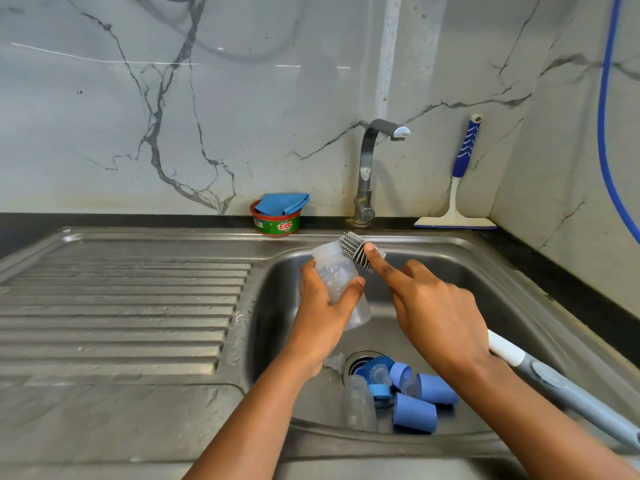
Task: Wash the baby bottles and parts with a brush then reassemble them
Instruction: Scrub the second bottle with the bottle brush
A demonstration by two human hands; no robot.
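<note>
While its outer wall is being scrubbed, a translucent plastic baby bottle (337, 275) is held tilted above the stainless-steel sink basin (450, 244), toward twelve o'clock of the bowl. It is gripped by the left hand (322, 313), thumb and fingers curled round its body. A long brush with grey silicone bristles (351, 247) is held by the right hand (436, 313). The forefinger (381, 265) is laid straight along the bristle head, which is pressed against the bottle's upper end.

Blue plastic caps (415, 412), collars, clear teats and a second clear bottle (358, 403) are heaped by the drain at six o'clock, apparently unwashed.

Step judged: brushing, early in the task. The bristles are probably to be fed inside next, for which the brush must be re-angled.
</note>
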